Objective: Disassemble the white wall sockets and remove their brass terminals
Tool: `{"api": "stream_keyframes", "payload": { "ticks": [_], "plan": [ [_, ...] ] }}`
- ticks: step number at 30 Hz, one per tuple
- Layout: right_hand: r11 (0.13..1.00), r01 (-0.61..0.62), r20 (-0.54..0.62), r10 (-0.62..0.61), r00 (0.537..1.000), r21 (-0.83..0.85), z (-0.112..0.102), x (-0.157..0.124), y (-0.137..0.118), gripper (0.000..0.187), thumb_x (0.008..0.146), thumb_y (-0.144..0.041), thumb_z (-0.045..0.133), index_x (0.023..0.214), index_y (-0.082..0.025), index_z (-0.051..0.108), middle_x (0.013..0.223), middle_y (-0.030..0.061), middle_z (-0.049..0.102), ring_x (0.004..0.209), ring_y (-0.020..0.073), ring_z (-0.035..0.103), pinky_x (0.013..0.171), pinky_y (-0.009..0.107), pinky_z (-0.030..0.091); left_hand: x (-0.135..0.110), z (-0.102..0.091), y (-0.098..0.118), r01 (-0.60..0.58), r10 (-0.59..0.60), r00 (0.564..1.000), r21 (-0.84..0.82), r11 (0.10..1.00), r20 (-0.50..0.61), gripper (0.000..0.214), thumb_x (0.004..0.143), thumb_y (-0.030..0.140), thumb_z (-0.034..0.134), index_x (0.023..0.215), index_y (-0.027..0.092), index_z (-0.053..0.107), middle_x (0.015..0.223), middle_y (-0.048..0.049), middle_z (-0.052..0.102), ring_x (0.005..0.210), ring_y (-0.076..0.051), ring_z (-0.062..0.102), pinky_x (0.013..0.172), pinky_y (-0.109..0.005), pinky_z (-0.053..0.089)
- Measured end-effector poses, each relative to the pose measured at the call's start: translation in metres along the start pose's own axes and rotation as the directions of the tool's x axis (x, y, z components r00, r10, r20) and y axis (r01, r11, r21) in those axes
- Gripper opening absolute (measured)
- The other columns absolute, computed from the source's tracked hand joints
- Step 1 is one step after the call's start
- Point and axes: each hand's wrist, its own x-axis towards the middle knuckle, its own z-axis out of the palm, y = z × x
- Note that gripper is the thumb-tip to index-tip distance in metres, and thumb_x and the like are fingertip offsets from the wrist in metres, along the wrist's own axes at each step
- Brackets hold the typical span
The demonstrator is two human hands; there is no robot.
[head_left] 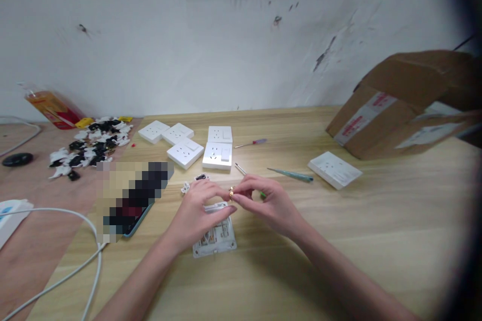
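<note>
My right hand (269,203) pinches a small brass piece (231,193) between thumb and fingertips. My left hand (201,213) meets it from the other side: the index fingertip is at the brass piece, and the thumb stands apart, lower down. Beneath my left hand lies an opened white socket housing (225,247), inner side up, partly covered by the fingers. Small white and black parts (186,188) sit just beyond that hand. A screwdriver (240,168) runs under my right hand, with a bit of green showing between the fingers.
Several white socket panels (217,155) lie at the back, another (334,169) at the right. Two more screwdrivers (259,141) (291,175) rest between them. A cardboard box (399,110) stands back right. At left are piled black-and-white parts (94,143), a phone (139,218) and cables (98,261).
</note>
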Motion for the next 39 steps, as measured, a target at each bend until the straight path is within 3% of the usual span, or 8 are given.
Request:
{"api": "stream_keyframes", "payload": {
  "ticks": [15,23,39],
  "plan": [
    [0.998,0.049,-0.044,-0.051,0.998,-0.026,0.002,-0.0015,0.0021,0.01,0.084,-0.026,0.065,0.087,-0.022,0.073,0.074,0.0009,0.063,0.065,0.0115,0.055,0.059,0.027,0.044,0.0011,0.0006,0.003,0.113,-0.11,0.994,-0.188,0.976,0.024,0.009,0.087,0.025,0.066,0.092,0.024,0.072,0.093,-0.0027,0.071,0.091,-0.02,0.063,0.086,-0.04,0.045],
    [0.992,0.066,0.032,-0.063,0.997,-0.11,-0.0039,-0.0005,-0.0036,0.01,0.085,-0.026,0.062,0.083,-0.02,0.07,0.073,0.0007,0.062,0.064,0.0109,0.055,0.061,0.027,0.046,0.0013,0.0002,0.0038,0.081,-0.075,0.996,-0.169,0.982,0.038,0.008,0.086,0.029,0.066,0.089,0.023,0.072,0.089,-0.0035,0.071,0.087,-0.02,0.063,0.082,-0.04,0.047],
    [0.997,0.057,0.063,-0.054,0.997,-0.05,-0.0055,-0.0011,-0.0061,0.01,0.086,-0.025,0.062,0.089,-0.02,0.071,0.073,0.0005,0.063,0.065,0.0106,0.056,0.061,0.026,0.046,0.0006,-0.0034,0.0021,0.061,-0.049,0.996,-0.177,0.982,0.072,0.01,0.088,0.027,0.064,0.094,0.025,0.072,0.09,-0.0012,0.071,0.088,-0.019,0.061,0.087,-0.041,0.041]
  ]
}}
